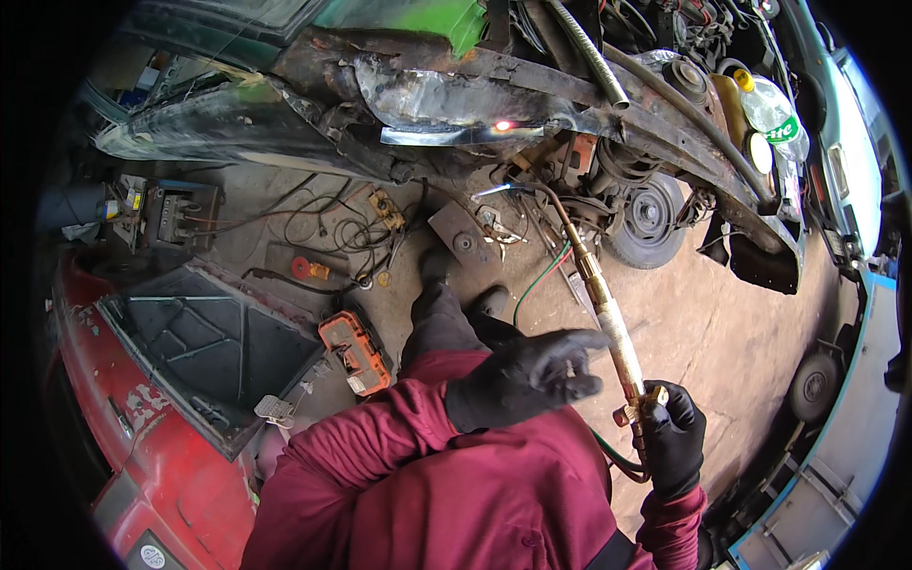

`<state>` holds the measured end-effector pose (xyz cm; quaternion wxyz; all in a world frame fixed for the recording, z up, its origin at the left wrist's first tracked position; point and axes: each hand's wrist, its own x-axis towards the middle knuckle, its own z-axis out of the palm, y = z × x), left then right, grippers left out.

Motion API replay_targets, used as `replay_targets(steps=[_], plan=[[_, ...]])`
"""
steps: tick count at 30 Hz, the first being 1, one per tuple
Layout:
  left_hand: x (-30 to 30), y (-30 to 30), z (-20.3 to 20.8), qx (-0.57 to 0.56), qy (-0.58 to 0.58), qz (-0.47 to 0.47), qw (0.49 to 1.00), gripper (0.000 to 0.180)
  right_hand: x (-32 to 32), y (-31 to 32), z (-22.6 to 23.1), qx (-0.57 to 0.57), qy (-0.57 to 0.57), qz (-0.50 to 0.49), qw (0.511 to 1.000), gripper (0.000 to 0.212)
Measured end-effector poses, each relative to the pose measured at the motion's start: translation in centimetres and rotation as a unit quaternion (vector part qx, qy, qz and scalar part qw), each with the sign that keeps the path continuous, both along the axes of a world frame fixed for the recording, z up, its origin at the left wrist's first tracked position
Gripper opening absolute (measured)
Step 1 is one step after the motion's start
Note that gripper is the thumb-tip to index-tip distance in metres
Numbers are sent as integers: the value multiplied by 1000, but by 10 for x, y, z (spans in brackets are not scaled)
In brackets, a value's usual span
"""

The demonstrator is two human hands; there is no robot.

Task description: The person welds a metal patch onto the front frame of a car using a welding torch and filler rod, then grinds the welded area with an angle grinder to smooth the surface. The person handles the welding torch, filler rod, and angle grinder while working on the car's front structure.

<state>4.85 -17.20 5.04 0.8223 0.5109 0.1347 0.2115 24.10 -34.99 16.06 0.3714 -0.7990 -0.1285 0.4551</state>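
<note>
My right hand (676, 437), in a black glove, is closed at the valve end of a brass gas torch (617, 342), with fingers on a knob. The torch slants up and away to a thin bent neck. At its tip burns a short bluish-white flame (492, 189). Beside the torch body my gloved left hand (527, 380) holds nothing, fingers apart and partly bent. Beyond the flame, a shiny metal strip (456, 137) lies along the rusty car body (418, 90); a spot near its right end glows red-orange. Green and red hoses (543, 275) run near the torch.
An orange and black toolbox (356, 351) stands on the floor left of my legs, near a dark car door panel (209, 342) and red bodywork (180, 446). Cables (332, 223) tangle on the floor. A wheel (649, 218) and plastic bottle (769, 119) are at far right.
</note>
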Motion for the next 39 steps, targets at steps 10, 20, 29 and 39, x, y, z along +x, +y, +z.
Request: replay_targets(steps=[10, 20, 29, 39], plan=[[-62, 21, -10, 30, 142, 40, 989, 60, 2, 12, 14, -13, -20, -4, 1000, 26], [-77, 125, -17, -221, 170, 189, 942, 68, -37, 59, 53, -50, -67, -39, 996, 29], [-81, 168, -26, -218, 229, 123, 941, 52, -65, 92, 74, -85, -101, -72, 989, 30], [-135, 177, -14, 91, 345, 131, 925, 28, -67, 80, 70, -66, -92, -91, 989, 30]])
